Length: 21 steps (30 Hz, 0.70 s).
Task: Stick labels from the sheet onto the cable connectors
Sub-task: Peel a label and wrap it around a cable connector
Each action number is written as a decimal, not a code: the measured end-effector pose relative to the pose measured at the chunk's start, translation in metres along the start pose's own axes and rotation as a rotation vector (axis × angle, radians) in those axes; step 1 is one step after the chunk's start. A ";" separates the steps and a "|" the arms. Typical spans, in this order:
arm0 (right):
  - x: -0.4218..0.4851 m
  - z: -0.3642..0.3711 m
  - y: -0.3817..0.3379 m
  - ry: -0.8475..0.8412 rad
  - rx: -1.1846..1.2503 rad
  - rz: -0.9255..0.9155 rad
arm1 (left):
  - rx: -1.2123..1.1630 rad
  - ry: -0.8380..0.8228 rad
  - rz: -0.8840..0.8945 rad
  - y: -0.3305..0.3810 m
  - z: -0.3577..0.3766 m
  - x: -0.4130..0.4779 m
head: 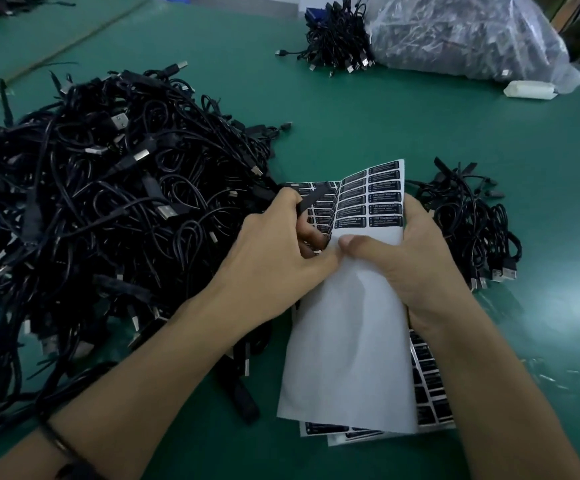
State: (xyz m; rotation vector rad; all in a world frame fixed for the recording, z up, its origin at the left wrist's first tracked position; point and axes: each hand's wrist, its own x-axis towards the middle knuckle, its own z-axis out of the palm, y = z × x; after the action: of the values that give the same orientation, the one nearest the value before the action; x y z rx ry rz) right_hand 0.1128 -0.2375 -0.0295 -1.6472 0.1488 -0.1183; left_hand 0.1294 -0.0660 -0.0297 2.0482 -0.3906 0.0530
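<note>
Far to the left of the fingers, a big tangled pile of black USB cables (108, 202) sprawls over the green table (385, 116), its edge reaching the left hand's knuckles. A dark wristband (60, 445) circles the left wrist. The left hand (274, 251) has its fingers curled round a black cable connector (313, 199), whose end sticks up past the fingertips and lies over the label sheet (368, 209). The left thumb points right and meets the right thumb at the sheet's middle. The sheet is held between both hands, creased, with rows of black labels (385, 188) just above the thumbs and bare white backing below them. The right hand (416, 258) pinches the sheet, thumb on top, fingers wrapped round its right edge. Under the right wrist lies a stack of more label sheets (430, 400). Just right of the right fingers sits a smaller cable pile (472, 230). Well beyond the fingertips are a cable bundle (337, 39), a clear plastic bag (461, 36) and a white roll (529, 90).
</note>
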 end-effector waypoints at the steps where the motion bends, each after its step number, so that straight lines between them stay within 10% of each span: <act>1: 0.000 0.000 0.001 -0.006 0.008 0.000 | -0.010 0.014 0.004 0.000 0.000 0.000; 21: -0.003 0.003 -0.002 -0.098 0.030 0.007 | -0.025 0.111 0.012 -0.004 0.001 0.002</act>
State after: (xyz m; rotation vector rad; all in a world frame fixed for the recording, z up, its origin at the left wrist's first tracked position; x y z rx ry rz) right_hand 0.1100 -0.2336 -0.0281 -1.6188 0.0778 -0.0338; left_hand 0.1325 -0.0652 -0.0331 2.0082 -0.3323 0.1673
